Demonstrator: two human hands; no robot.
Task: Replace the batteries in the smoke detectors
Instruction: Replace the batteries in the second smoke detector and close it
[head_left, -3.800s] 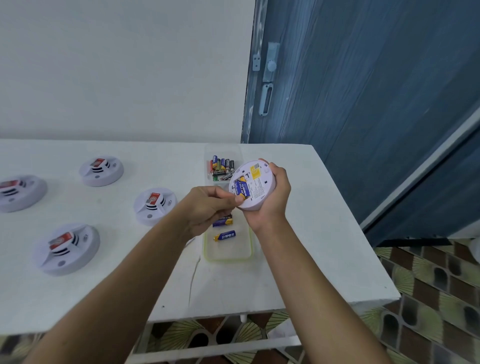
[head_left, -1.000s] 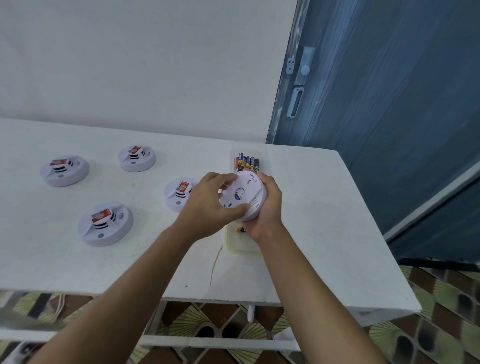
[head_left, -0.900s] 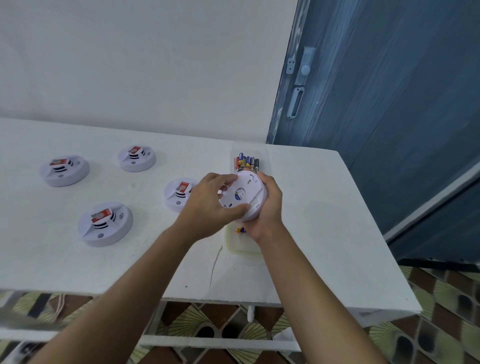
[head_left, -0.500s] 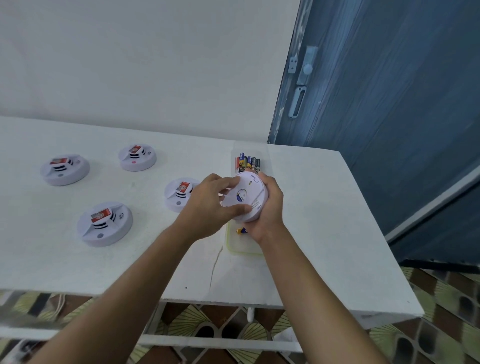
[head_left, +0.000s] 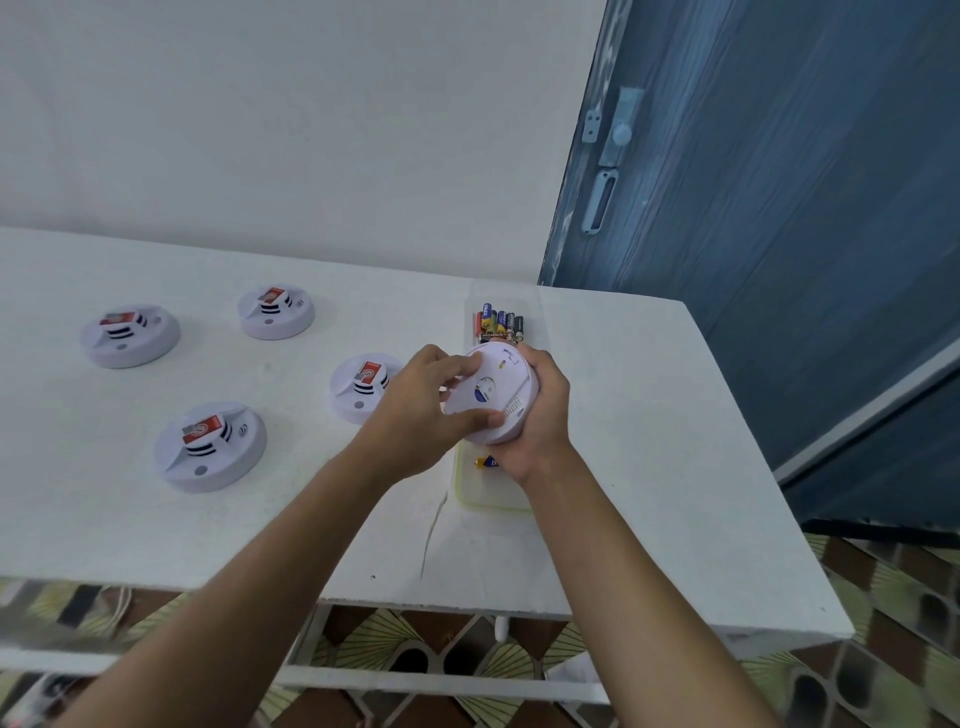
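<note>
A round white smoke detector (head_left: 491, 392) is held above the table with its closed back plate facing me. My right hand (head_left: 540, 415) cups its right side and underside. My left hand (head_left: 421, 410) grips the back plate from the left, fingers curled over its top edge and thumb on its lower rim. Under my hands lies a clear tray (head_left: 488, 493) holding a blue and yellow battery (head_left: 485, 461), mostly hidden. Several batteries (head_left: 500, 323) stand side by side in the tray's far end.
Several more white smoke detectors sit face up on the white table (head_left: 649, 441): the nearest detector (head_left: 210, 446), a middle detector (head_left: 361, 387), a far-left detector (head_left: 130, 335) and a back detector (head_left: 276, 310). A blue door (head_left: 779, 208) stands at the right.
3.8 s ago the detector's battery bay was open with a battery showing; now the back plate covers it. Over the last second my left hand has shifted slightly round the plate.
</note>
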